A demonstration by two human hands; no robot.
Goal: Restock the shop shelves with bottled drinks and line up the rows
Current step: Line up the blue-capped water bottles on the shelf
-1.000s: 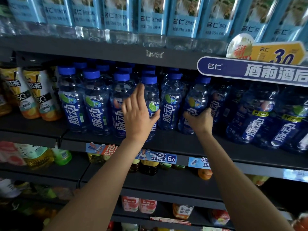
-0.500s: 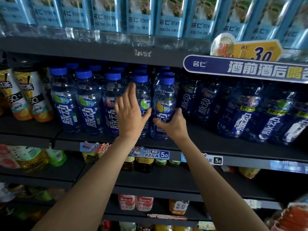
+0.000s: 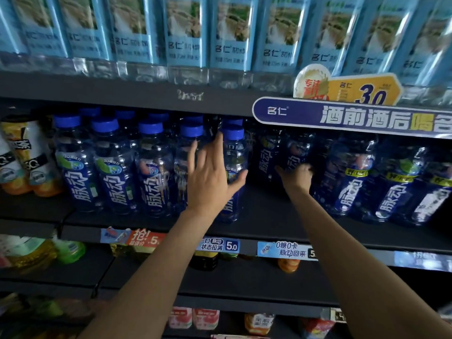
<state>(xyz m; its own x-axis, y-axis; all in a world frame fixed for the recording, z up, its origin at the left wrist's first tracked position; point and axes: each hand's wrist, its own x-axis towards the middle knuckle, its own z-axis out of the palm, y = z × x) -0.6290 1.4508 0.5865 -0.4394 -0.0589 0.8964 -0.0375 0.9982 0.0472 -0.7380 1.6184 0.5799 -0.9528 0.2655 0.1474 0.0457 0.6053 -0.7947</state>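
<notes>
We see both arms reaching up to the middle shelf [image 3: 269,231], a dark board packed with blue-capped bottles [image 3: 115,165] of a blue drink standing upright in rows. Our left hand [image 3: 211,178] is spread, fingers straight and fanned, palm laid against the front of two bottles in the row; the bottle on its right [image 3: 233,155] shows a blue cap and label just past the thumb. Our right hand [image 3: 297,173] sits further in and to the right, fingers curled round the lower body of a darker bottle [image 3: 292,152] set back from the shelf edge (grip is dim, fingertips hidden behind the bottle). To the right of it, more blue bottles [image 3: 349,182] stand close to the front edge, slightly tilted in the wide lens. At far left are yellow-and-white labelled bottles [image 3: 29,162]. The top shelf carries a row of clear bottles with pale blue labels [image 3: 183,33], blurred. A purple banner sign [image 3: 354,117] and a yellow price card [image 3: 364,90] hang off the upper shelf edge at right. Price tags [image 3: 217,245] run along the middle shelf lip. Lower shelves hold mixed drinks, too dark to sort.
</notes>
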